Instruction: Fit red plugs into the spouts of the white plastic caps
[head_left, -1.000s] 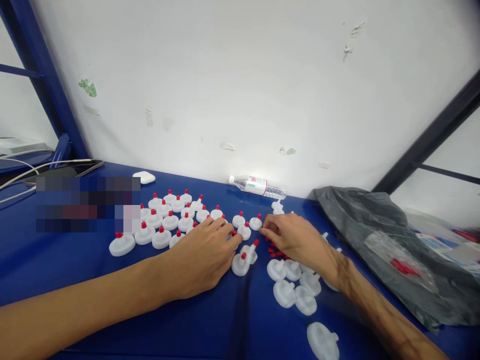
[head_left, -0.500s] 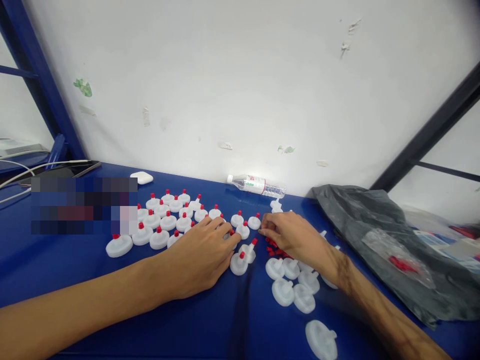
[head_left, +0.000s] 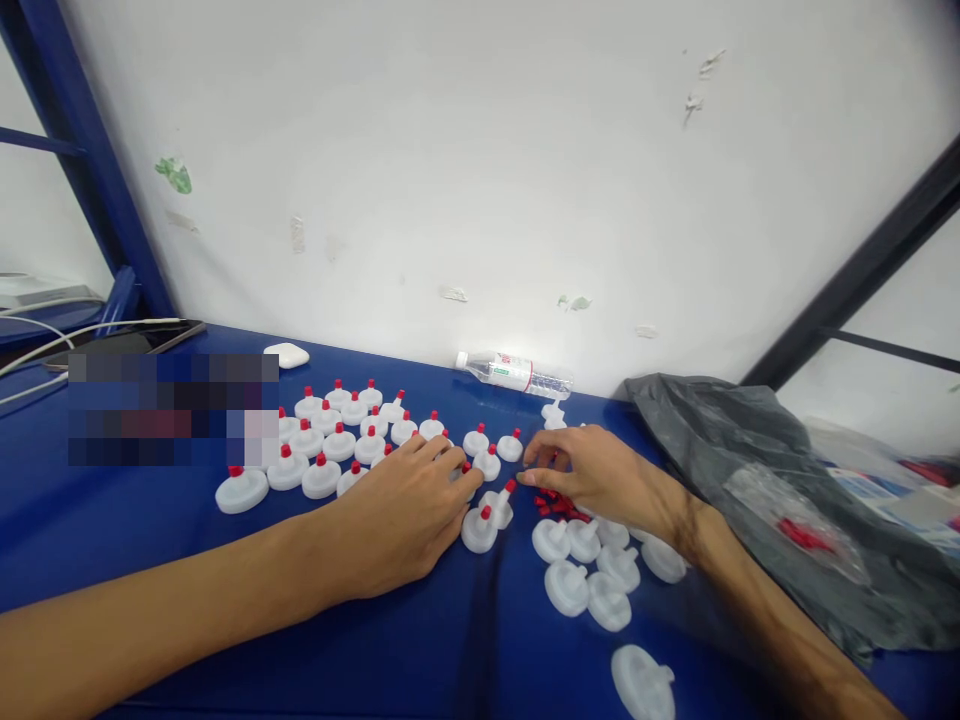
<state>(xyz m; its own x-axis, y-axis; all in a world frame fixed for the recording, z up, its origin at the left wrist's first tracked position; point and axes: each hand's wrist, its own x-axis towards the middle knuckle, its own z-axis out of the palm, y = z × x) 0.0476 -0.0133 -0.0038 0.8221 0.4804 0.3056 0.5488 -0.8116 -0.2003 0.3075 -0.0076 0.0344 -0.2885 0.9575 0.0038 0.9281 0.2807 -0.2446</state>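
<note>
Several white disc-shaped plastic parts with red caps [head_left: 339,441] stand in rows on the blue table [head_left: 465,640]. My left hand [head_left: 405,515] lies palm down, fingers curled over capped parts near a capped disc [head_left: 480,530]. My right hand [head_left: 596,475] hovers just above a small pile of loose red caps [head_left: 553,503], its fingertips pinched together close to a capped disc [head_left: 510,447]. What the pinch holds is too small to see. Uncapped white discs [head_left: 589,580] lie below my right wrist.
A plastic water bottle [head_left: 517,372] lies against the white wall. A grey plastic bag [head_left: 757,470] with a clear pouch of red caps [head_left: 806,535] spreads at the right. A white earbud case [head_left: 287,354], cables and a phone [head_left: 127,337] sit at the left.
My right hand has lifted slightly and shifted right, uncovering more of the loose red caps. My left hand has stayed in place.
</note>
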